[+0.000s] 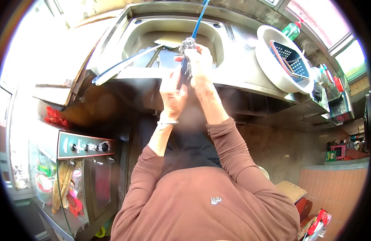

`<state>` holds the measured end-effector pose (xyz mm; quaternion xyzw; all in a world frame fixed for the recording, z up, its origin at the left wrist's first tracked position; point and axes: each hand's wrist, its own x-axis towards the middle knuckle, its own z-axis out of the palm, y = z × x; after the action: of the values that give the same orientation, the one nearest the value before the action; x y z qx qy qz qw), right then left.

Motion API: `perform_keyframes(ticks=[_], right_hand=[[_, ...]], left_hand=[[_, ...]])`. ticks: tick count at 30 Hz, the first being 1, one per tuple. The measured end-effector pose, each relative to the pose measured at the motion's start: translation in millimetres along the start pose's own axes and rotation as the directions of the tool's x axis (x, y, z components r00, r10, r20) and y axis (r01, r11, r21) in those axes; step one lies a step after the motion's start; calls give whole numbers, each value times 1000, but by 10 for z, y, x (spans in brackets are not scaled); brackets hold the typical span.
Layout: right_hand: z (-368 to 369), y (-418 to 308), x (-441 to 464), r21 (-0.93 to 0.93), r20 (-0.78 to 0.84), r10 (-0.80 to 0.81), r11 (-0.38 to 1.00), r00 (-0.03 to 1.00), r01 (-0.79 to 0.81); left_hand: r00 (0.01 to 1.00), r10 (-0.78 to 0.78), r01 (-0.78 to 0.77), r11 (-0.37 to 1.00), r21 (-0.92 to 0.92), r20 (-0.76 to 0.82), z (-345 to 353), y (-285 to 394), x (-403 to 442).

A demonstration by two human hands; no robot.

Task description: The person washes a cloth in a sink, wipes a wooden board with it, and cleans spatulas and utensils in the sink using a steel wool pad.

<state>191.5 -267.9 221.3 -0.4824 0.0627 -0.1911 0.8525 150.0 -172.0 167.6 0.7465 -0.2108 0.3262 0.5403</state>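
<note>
Over the front rim of the metal sink (125, 73), my left hand (173, 94) is closed around the dark lower end of a long blue-shafted utensil (199, 22). The far tip of that utensil runs up past the top edge of the view, so I cannot tell its kind. My right hand (200, 66) presses a grey steel wool scrubber (188, 43) around its shaft, just above the left hand. A spatula (129, 60) with a blue-edged handle leans across the sink's left front corner, its pale broad head (169, 41) at the water in the basin.
On the right counter sits a white basin (266, 68) holding a dark blue perforated basket (288, 56). Behind it stands a green bottle (291, 30) with a red top. Jars (332, 84) crowd the counter's right end. A glass-fronted cabinet (85, 146) stands at lower left.
</note>
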Motion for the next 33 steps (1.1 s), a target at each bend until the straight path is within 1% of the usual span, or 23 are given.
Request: perform_keyframes(ticks=[2,3,5,6,7,8,10,11,12,13,14,15,16,18,19,22,23,24,26,28,29,32,33], right_hand=[[-45,-63,-36,64,90,112,991,990,-118],[-54,-92,-13,-8,128,94,996,987,-94],[-63,-138,88,-147,201,71,988,977,-42],[-28,-194,225,-242,172,19,970,985,24],[-69,-225,432,-286,203,-50,952,978,108],[-137,-276,639,-325,238,-116,926,964,191],[-193,-509,897,-272,266,-98,947,959,172],[-256,-563,1066,-248,294,-68,958,954,145],[-291,-573,1182,-187,284,-89,971,955,147],[-330,-581,1291,-121,317,-69,986,946,113],[-326,-583,1327,-58,349,-47,996,936,72],[-318,-531,1332,-83,345,-61,992,937,95],[-328,-483,1321,-95,348,-69,990,935,108],[-272,-417,1160,-119,350,-88,983,933,137],[-285,-364,1119,-106,338,-106,983,935,149],[-422,-195,1031,-167,359,33,985,933,30],[-406,-184,853,-288,338,86,958,937,15],[-373,-176,667,-309,345,111,951,932,1],[-394,93,409,-268,355,95,963,930,4],[-293,18,-26,-357,280,208,929,937,-99],[-271,39,-146,-255,313,128,966,941,-46],[-277,-88,-114,-276,320,106,961,942,-14],[-286,-94,7,-330,315,80,944,946,30]], left_hand=[[1000,-28,28,999,20,-6,14,35,-42],[1000,-15,17,997,75,-21,36,20,-58],[994,108,-100,968,231,-25,40,-8,-41],[986,167,-153,939,307,-21,43,-13,-38],[980,197,-189,927,323,7,27,-22,-53],[983,181,-180,958,223,18,14,4,-55],[988,150,-151,988,23,48,-42,72,-64],[970,-109,180,923,-339,218,-71,72,-93],[858,-357,512,641,-572,368,-100,71,-123],[759,-378,644,320,-695,530,-141,26,-65],[655,-331,707,-46,-706,679,-164,-1,-35],[690,-325,673,-39,-739,646,-153,-2,-15],[691,-366,645,-76,-761,623,-149,17,12],[678,-370,659,-77,-749,635,-163,28,52],[690,-394,652,-28,-758,607,-163,28,40],[707,-466,650,132,-749,532,-172,36,30],[702,-492,663,190,-724,514,-162,58,62],[699,-518,674,245,-697,493,-144,67,85],[691,-547,676,261,-689,472,-95,48,87],[666,-613,691,292,-661,426,-58,53,93],[708,-542,666,299,-684,453,-64,24,80],[712,-539,654,275,-705,450,-54,45,16],[705,-539,659,257,-707,462,-61,72,22]])
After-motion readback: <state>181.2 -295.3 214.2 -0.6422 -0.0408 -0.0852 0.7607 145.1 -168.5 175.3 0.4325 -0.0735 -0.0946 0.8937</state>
